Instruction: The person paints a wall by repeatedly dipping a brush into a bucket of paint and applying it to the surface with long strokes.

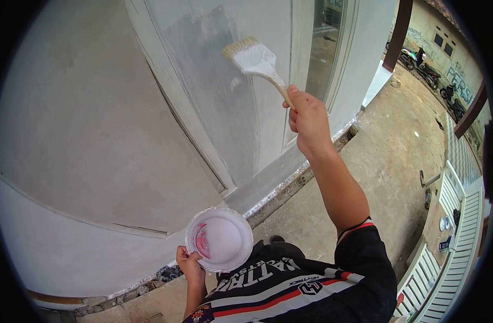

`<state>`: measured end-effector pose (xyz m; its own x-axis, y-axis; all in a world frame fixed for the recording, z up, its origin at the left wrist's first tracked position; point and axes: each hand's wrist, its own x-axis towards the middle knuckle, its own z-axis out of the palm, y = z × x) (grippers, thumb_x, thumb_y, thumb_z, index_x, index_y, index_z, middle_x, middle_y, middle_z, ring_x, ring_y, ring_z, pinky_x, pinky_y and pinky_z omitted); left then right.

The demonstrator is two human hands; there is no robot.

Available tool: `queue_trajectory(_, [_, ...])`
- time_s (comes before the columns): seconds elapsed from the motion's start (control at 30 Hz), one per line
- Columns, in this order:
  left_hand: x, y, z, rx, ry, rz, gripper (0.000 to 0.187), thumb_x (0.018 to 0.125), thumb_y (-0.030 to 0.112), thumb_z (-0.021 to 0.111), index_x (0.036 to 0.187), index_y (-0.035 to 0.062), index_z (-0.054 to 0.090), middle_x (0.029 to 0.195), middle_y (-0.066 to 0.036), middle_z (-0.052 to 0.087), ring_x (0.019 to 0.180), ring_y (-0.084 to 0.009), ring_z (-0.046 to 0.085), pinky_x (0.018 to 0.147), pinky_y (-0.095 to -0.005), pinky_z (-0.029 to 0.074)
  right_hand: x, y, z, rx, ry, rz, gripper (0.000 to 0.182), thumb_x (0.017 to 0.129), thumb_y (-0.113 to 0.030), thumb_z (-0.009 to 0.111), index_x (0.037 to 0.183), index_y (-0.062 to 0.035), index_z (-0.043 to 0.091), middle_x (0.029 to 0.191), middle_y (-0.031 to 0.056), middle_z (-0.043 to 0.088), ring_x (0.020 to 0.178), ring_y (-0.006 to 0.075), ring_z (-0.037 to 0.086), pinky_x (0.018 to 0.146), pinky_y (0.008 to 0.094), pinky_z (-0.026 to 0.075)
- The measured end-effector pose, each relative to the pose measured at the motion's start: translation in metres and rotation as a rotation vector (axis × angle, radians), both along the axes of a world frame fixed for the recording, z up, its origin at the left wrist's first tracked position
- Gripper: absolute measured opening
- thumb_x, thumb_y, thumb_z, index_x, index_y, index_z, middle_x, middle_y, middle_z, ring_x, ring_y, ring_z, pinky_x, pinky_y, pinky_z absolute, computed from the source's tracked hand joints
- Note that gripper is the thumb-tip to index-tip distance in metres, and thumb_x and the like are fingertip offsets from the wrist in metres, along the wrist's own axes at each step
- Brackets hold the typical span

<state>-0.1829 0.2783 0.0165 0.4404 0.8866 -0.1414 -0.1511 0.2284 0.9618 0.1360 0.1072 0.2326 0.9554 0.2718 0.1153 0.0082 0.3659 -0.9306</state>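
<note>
My right hand (310, 119) is raised and closed around the handle of a wide paintbrush (259, 60). White paint coats the brush's head, and its pale bristles point up and left in front of the wall. Behind the brush, a grey patch (209, 48) shows between whiter areas of the wall panel (233, 134). Low in front of my body, my left hand (190, 262) grips the rim of a round paint bucket (225, 239), thumb over the edge. Pale white paint lies inside it, with a pink-red mark on the inner wall.
A narrow window (322, 54) is set in the wall to the right of the panel. Rubble edges the wall's foot above a concrete floor (375, 156). A white slatted bench (459, 231) stands at right, with small items on a ledge. Motorbikes (427, 72) are parked farther back.
</note>
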Motion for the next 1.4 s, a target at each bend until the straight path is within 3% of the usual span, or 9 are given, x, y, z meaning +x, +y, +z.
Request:
queue_trajectory(0.17, [0.002, -0.006, 0.007, 0.005, 0.048, 0.034, 0.025, 0.05, -0.013, 0.044, 0.063, 0.0075, 0.036, 0.058, 0.001, 0.042, 0.049, -0.007, 0.035, 0.046, -0.0203, 0.029, 0.027, 0.025, -0.043, 0.078, -0.112, 0.02, 0.033, 0.089, -0.031, 0.051, 0.071, -0.0037, 0.051, 0.05, -0.0074, 0.028, 0.042, 0.0029, 0.022, 0.039, 0.0198, 0.017])
queue_trajectory(0.53, [0.009, -0.037, 0.027, -0.004, 0.216, 0.126, 0.024, 0.048, -0.009, 0.042, 0.067, 0.0064, 0.038, 0.062, -0.003, 0.046, 0.053, -0.0121, 0.043, 0.053, -0.0224, 0.039, 0.035, 0.009, -0.385, -0.421, 0.082, -0.011, 0.035, 0.087, -0.03, 0.054, 0.071, 0.0009, 0.056, 0.055, -0.0017, 0.043, 0.054, 0.0061, 0.036, 0.048, 0.0238, 0.032])
queue_trajectory(0.63, [0.017, -0.05, 0.035, 0.01, 0.218, 0.155, 0.023, 0.049, -0.008, 0.042, 0.067, 0.0059, 0.038, 0.063, -0.004, 0.048, 0.055, -0.0127, 0.044, 0.054, -0.0229, 0.039, 0.02, -0.008, -0.437, -0.597, 0.154, -0.042, 0.037, 0.087, -0.031, 0.054, 0.069, 0.0022, 0.056, 0.054, 0.0053, 0.047, 0.051, 0.0123, 0.041, 0.049, 0.0293, 0.035])
queue_trajectory(0.77, [0.028, -0.069, 0.042, 0.018, 0.246, 0.213, 0.022, 0.049, -0.007, 0.041, 0.067, 0.0057, 0.038, 0.064, -0.005, 0.047, 0.056, -0.0143, 0.044, 0.056, -0.0242, 0.04, 0.007, -0.002, -0.48, -0.797, 0.248, -0.108, 0.038, 0.085, -0.03, 0.053, 0.066, 0.0026, 0.055, 0.058, 0.0176, 0.054, 0.053, 0.0323, 0.051, 0.053, 0.0396, 0.04])
queue_trajectory(0.93, [0.031, -0.083, 0.042, 0.005, 0.236, 0.234, 0.023, 0.048, -0.007, 0.041, 0.067, 0.0056, 0.037, 0.064, -0.005, 0.047, 0.056, -0.0145, 0.044, 0.057, -0.0244, 0.04, 0.036, 0.03, -0.431, -0.793, 0.297, -0.164, 0.036, 0.084, -0.027, 0.052, 0.065, 0.0039, 0.056, 0.064, 0.0224, 0.057, 0.063, 0.0393, 0.056, 0.059, 0.0443, 0.041])
queue_trajectory(1.03, [0.039, -0.087, 0.041, -0.009, 0.219, 0.213, 0.023, 0.048, -0.007, 0.042, 0.067, 0.0057, 0.037, 0.064, -0.005, 0.046, 0.057, -0.0144, 0.044, 0.057, -0.0242, 0.04, 0.058, 0.022, -0.361, -0.65, 0.273, -0.139, 0.034, 0.084, -0.025, 0.054, 0.065, 0.0036, 0.056, 0.054, 0.0105, 0.051, 0.05, 0.0186, 0.045, 0.049, 0.0348, 0.036])
queue_trajectory(1.13, [0.042, -0.09, 0.038, -0.014, 0.215, 0.16, 0.023, 0.048, -0.007, 0.042, 0.067, 0.0058, 0.038, 0.064, -0.004, 0.046, 0.057, -0.0141, 0.044, 0.057, -0.0242, 0.04, 0.07, -0.011, -0.275, -0.441, 0.23, -0.015, 0.034, 0.085, -0.025, 0.055, 0.064, 0.0016, 0.055, 0.053, 0.0016, 0.045, 0.049, 0.0109, 0.039, 0.046, 0.0295, 0.031])
queue_trajectory(1.27, [0.057, -0.096, 0.04, -0.01, 0.204, 0.125, 0.023, 0.048, -0.007, 0.042, 0.067, 0.0059, 0.039, 0.064, -0.004, 0.047, 0.057, -0.0139, 0.045, 0.058, -0.0242, 0.041, 0.076, -0.051, -0.202, -0.229, 0.159, 0.09, 0.032, 0.085, -0.026, 0.056, 0.072, 0.0035, 0.057, 0.052, 0.0025, 0.044, 0.05, 0.0098, 0.038, 0.047, 0.0257, 0.032])
queue_trajectory(1.4, [0.062, -0.099, 0.042, 0.004, 0.23, 0.111, 0.024, 0.048, -0.007, 0.042, 0.068, 0.0061, 0.039, 0.065, -0.005, 0.048, 0.058, -0.0146, 0.046, 0.059, -0.0249, 0.042, 0.087, -0.042, -0.213, -0.032, 0.006, 0.131, 0.027, 0.085, -0.024, 0.058, 0.079, 0.0019, 0.058, 0.05, 0.0005, 0.043, 0.048, 0.0062, 0.036, 0.044, 0.0227, 0.03])
